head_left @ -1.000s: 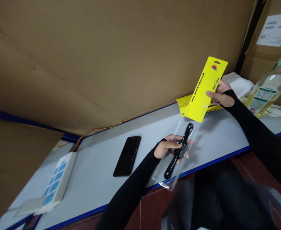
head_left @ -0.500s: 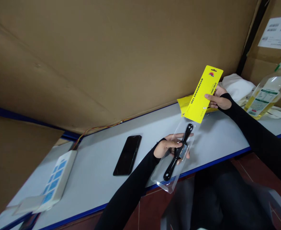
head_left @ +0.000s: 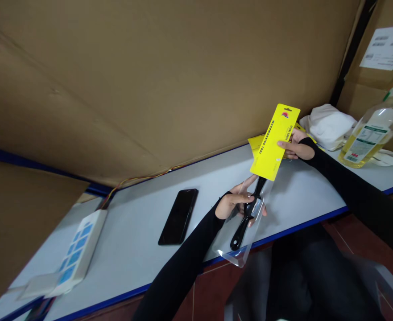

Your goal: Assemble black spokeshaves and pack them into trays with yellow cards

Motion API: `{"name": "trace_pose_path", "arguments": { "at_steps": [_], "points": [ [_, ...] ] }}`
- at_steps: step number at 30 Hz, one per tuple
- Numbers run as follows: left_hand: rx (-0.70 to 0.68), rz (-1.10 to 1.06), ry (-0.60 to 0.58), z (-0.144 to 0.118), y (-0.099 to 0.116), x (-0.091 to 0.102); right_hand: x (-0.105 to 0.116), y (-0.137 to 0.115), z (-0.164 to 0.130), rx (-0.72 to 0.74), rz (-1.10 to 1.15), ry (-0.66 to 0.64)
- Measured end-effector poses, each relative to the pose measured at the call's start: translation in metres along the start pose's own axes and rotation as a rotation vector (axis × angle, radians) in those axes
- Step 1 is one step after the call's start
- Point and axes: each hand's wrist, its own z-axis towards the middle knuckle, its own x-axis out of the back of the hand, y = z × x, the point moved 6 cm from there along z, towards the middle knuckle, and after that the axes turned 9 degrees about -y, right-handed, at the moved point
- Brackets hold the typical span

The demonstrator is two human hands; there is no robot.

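Observation:
My left hand grips a clear plastic bag with a black two-handled woodworking tool inside, held over the front edge of the pale table. My right hand pinches a long yellow card printed "WOODWORKING TOOL". The card's lower end touches the open top of the bag, just above the tool's upper handle. More yellow cards lie flat on the table behind it.
A black phone lies left of my left hand. A white box with blue squares sits at the far left. A bottle of yellow liquid and white cloth are at the right. Cardboard walls off the back.
My right hand has lowered the yellow card down and to the left until its lower end meets the top of the bag. My left hand and the bag have stayed in place.

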Motion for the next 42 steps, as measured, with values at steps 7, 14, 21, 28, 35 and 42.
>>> {"name": "trace_pose_path", "arguments": {
  "at_steps": [7, 14, 21, 28, 35, 42],
  "points": [
    [-0.049, -0.018, 0.091, 0.003, -0.008, 0.008, -0.031, 0.007, -0.003, 0.01, -0.032, -0.029],
    [-0.04, -0.006, 0.106, 0.006, -0.008, 0.003, -0.041, 0.006, -0.006, -0.017, 0.028, -0.015],
    [-0.038, -0.004, 0.135, 0.006, -0.013, 0.011, -0.054, 0.012, -0.009, -0.066, 0.071, -0.118],
    [-0.042, -0.075, 0.215, 0.005, -0.01, 0.013, -0.047, 0.018, -0.007, -0.096, 0.074, -0.083],
    [-0.427, -0.247, 0.457, -0.01, 0.028, 0.028, 0.016, 0.0, -0.005, 0.087, 0.091, 0.322],
    [-0.481, -0.118, 0.876, -0.018, 0.009, 0.07, 0.013, -0.01, -0.012, 0.082, 0.079, 0.371]
  ]
}}
